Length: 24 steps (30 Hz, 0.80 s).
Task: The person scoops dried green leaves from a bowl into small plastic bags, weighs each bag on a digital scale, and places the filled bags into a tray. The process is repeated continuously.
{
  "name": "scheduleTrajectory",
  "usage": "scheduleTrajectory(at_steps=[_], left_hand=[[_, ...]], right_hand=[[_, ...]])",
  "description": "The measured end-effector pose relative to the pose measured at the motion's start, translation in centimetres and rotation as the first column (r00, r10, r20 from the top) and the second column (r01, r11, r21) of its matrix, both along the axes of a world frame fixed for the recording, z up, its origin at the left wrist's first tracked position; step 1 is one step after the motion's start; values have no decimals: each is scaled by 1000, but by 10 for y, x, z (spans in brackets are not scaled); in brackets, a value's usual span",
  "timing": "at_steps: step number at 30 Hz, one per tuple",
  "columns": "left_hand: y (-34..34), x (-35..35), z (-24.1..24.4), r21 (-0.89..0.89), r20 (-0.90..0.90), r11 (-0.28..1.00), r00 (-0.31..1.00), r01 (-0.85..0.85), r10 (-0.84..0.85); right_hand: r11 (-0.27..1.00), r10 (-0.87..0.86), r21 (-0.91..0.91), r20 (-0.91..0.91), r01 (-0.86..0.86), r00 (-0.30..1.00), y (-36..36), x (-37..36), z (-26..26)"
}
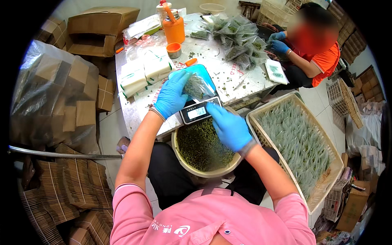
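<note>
My left hand (173, 95), in a blue glove, touches the left edge of a clear plastic bag of green peppercorn-like berries (196, 87). That bag lies on the blue plate of a digital scale (203, 75), whose display is lit. My right hand (229, 127), gloved too, is at the near right of the scale, its fingertips by the bag's near edge; whether they pinch the bag cannot be told. Below the scale, between my knees, stands a round tub (180, 160) filled with loose green berries. Stacks of plastic bags (133, 76) lie left of the scale.
Filled bags (239, 39) are heaped on the table (128, 116), near an orange flask (174, 29) and a steel cup (174, 50). A crate (337, 171) of upright filled bags stands at right. A co-worker (321, 61) with gloved hands sits at the far right. Cardboard boxes (92, 24) stand left.
</note>
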<state>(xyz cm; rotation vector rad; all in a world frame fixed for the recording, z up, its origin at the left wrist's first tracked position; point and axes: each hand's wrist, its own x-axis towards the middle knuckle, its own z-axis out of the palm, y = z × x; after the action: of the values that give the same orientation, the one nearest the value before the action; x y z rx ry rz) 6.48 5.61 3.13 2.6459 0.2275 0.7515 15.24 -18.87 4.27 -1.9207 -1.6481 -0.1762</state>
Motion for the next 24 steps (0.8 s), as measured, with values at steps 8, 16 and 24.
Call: scheduleTrajectory(at_steps=[8, 16, 24], left_hand=[[-9, 19, -8, 50, -102, 998, 994, 49, -44], [-53, -16, 9, -8, 180, 996, 980, -87, 87], [-201, -95, -120, 145, -478, 903, 828, 404, -294]], right_hand=[[971, -149, -193, -14, 144, 989, 73, 26, -34], [906, -423, -256, -515, 337, 746, -52, 10, -120], [923, -374, -287, -831, 258, 412, -37, -7, -89]])
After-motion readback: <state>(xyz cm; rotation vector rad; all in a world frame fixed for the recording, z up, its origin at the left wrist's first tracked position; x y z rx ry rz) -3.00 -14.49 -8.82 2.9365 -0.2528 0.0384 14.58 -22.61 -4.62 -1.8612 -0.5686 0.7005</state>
